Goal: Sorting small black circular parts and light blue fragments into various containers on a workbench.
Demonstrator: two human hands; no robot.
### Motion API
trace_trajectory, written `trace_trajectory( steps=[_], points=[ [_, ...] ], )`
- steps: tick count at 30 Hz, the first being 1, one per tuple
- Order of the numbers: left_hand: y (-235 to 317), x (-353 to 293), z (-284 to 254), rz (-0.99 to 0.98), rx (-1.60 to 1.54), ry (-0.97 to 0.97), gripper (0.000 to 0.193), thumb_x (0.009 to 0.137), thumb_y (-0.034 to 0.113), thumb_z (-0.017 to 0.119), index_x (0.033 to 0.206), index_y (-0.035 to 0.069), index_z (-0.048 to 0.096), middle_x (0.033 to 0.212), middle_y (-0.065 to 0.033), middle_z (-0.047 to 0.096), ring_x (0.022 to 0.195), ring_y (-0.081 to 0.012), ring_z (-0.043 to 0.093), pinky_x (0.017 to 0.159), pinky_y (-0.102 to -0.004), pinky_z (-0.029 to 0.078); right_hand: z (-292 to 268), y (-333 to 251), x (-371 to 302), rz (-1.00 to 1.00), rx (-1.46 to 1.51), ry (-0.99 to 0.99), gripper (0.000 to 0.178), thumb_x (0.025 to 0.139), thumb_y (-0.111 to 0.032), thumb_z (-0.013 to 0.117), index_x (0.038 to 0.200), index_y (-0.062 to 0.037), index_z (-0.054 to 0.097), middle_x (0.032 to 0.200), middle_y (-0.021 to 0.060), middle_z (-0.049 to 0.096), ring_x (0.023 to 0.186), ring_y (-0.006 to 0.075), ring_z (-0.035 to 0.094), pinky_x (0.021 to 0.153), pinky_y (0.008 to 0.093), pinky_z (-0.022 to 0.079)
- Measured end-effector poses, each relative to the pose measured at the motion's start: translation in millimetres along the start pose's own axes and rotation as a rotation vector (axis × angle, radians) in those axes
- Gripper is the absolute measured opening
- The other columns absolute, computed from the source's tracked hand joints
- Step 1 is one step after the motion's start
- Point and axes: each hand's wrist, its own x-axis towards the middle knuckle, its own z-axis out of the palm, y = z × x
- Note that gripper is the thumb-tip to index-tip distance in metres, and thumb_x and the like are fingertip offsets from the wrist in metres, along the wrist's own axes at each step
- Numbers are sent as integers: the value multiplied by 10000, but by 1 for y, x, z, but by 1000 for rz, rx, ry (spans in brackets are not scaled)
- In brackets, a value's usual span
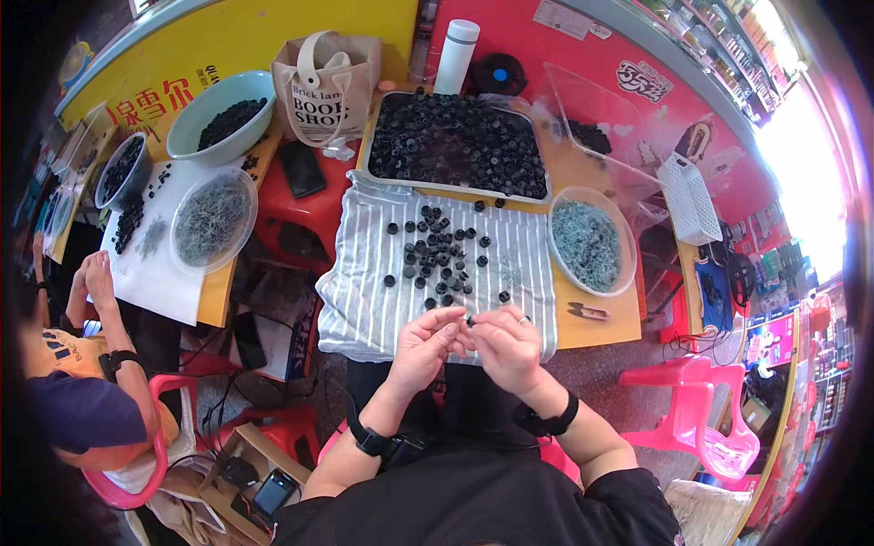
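Observation:
My left hand (pixel 424 348) and my right hand (pixel 506 348) meet over the near edge of the cloth, fingertips pinched together. Between them sits a small black plastic part (pixel 471 321), mostly covered by the fingers. Just beyond my hands, several loose black cap-like parts (pixel 443 255) are scattered on a grey-and-white striped cloth (pixel 360 273). Farther back, a white-rimmed tray (pixel 533 194) is heaped with the same kind of black parts. Right of the cloth stands a round clear tub (pixel 628 273) full of thin greenish tangled pieces. Thread snips (pixel 589 311) lie near that tub.
A white bottle (pixel 455 59), a canvas bag (pixel 326 86) and a phone (pixel 301 168) are at the back. Pink stools (pixel 678 400) stand at right. On the left, a co-worker's hands (pixel 94 280) work at another table with a green basin (pixel 187 141) and a clear tub (pixel 214 218).

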Motion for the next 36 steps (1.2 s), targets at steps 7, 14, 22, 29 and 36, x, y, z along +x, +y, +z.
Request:
trace_trajectory(
  steps=[7, 14, 22, 29, 36],
  points=[
    [-5, 0, -6, 69, -46, 29, 238, 933, -5, 620, 1169, -34, 632, 1043, -121, 689, 863, -154, 656, 769, -291, 542, 8, -4, -5, -92, -36, 4, 256, 609, 63, 719, 851, -6, 676, 931, 100, 686, 756, 248, 641, 638, 332, 509],
    [-3, 0, -2, 84, -79, 48, 240, 915, -21, 633, 1154, -42, 639, 1043, -117, 690, 867, -151, 655, 783, -281, 533, 2, -5, 3, -169, -53, -114, 238, 645, 61, 721, 867, -9, 672, 969, 112, 687, 757, 258, 644, 645, 336, 515],
    [0, 1, -2, 86, -102, 42, 233, 933, 8, 571, 1148, -51, 636, 990, -130, 689, 865, -210, 674, 803, -334, 533, 14, 44, 30, 454, 39, -157, 51, 810, -49, 666, 831, -4, 653, 835, 171, 672, 753, 342, 659, 669, 402, 517],
    [-1, -1, -3, 57, -114, 49, 232, 931, -9, 560, 1145, -48, 639, 962, -126, 686, 821, -197, 664, 862, -360, 538, 33, 66, 56, 520, -155, -468, 143, 765, -145, 677, 816, -12, 679, 798, 214, 673, 824, 411, 657, 750, 497, 516],
    [-2, -1, -5, 72, -121, 36, 239, 931, -5, 560, 1154, -49, 633, 967, -132, 688, 835, -204, 668, 841, -347, 535, 16, 57, 54, 569, -62, -390, 94, 750, -103, 648, 772, -13, 634, 773, 193, 655, 793, 393, 650, 708, 477, 516]
  ],
)
